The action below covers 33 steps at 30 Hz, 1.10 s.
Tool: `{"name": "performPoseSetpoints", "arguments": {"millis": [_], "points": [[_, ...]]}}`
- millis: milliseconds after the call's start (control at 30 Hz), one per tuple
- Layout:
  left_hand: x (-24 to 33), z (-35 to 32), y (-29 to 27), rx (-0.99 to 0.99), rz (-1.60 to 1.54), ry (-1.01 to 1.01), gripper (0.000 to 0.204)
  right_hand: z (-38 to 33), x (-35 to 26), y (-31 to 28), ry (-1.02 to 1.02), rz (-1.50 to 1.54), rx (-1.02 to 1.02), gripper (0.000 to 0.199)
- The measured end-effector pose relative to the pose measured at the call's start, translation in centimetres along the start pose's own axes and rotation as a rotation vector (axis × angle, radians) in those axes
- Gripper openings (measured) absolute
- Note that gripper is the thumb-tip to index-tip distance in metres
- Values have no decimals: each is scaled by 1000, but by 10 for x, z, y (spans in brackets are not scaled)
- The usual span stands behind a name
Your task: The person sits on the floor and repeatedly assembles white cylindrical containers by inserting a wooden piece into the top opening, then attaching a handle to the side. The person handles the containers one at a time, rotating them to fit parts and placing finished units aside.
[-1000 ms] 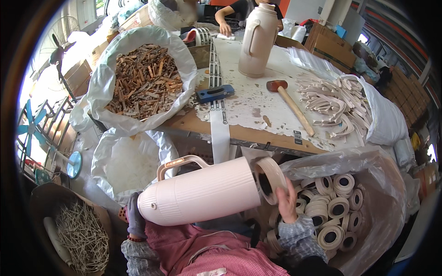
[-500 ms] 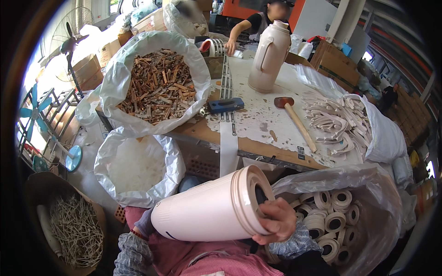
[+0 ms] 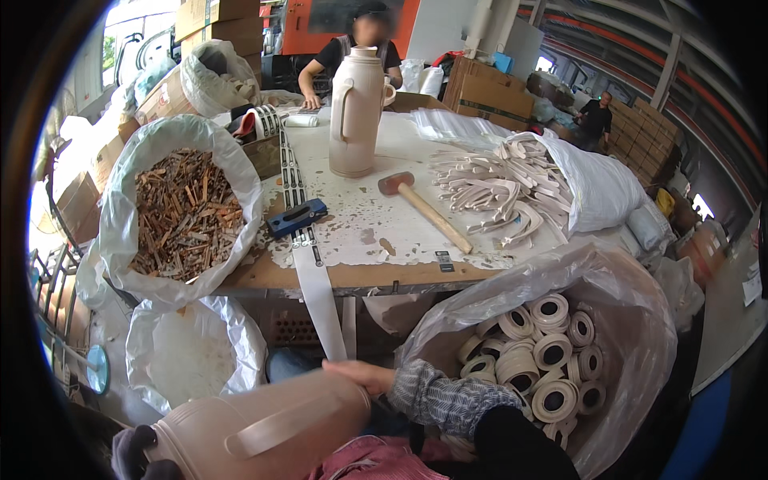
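Note:
A pale pink thermos flask casing (image 3: 216,420) lies tilted across my lap at the lower left, its side handle (image 3: 280,424) facing up. My left hand (image 3: 144,456), in a dark glove, grips its left end, partly cut off by the dark rim of the view. My right hand (image 3: 358,374) is bare and rests around the casing's right end; some of its fingers are hidden. On the table, a second pale pink flask (image 3: 356,120) stands upright. Nearer lie a mallet (image 3: 428,212) with a wooden handle and a blue block-shaped tool (image 3: 298,218) on a printed strip (image 3: 316,296).
A bag of brownish strips (image 3: 112,232) leans at the table's left, above another white bag (image 3: 248,344). Pale handles (image 3: 488,180) spill from a sack at right. Below, a plastic bag (image 3: 632,384) holds ringed parts (image 3: 552,352). A person (image 3: 328,60) sits across the table.
The flask casing has swung down and left and turned end for end, bringing its handle into view. My right hand has shifted from the ringed end to the opposite end. The view has turned right.

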<state>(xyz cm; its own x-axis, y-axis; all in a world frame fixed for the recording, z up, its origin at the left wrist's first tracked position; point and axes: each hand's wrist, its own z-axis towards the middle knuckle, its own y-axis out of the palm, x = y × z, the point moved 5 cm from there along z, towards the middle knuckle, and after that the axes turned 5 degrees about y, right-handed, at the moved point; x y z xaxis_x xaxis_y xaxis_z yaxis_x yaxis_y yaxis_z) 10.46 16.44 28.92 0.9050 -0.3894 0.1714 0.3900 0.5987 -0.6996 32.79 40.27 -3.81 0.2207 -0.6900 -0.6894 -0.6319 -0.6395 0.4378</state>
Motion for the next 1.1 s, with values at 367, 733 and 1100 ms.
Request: {"name": "performPoseSetpoints", "arguments": {"millis": [367,733,1100], "points": [[-52,-13,1,-262,-673,-377,36,-276,-260,-349,-723,-600,2222,44],[-20,23,14,-50,43,-129,28,-372,-272,-474,-245,-319,2304,58],[56,-22,71,-69,153,-41,25,-275,-376,-279,-1696,-742,1446,37]]}}
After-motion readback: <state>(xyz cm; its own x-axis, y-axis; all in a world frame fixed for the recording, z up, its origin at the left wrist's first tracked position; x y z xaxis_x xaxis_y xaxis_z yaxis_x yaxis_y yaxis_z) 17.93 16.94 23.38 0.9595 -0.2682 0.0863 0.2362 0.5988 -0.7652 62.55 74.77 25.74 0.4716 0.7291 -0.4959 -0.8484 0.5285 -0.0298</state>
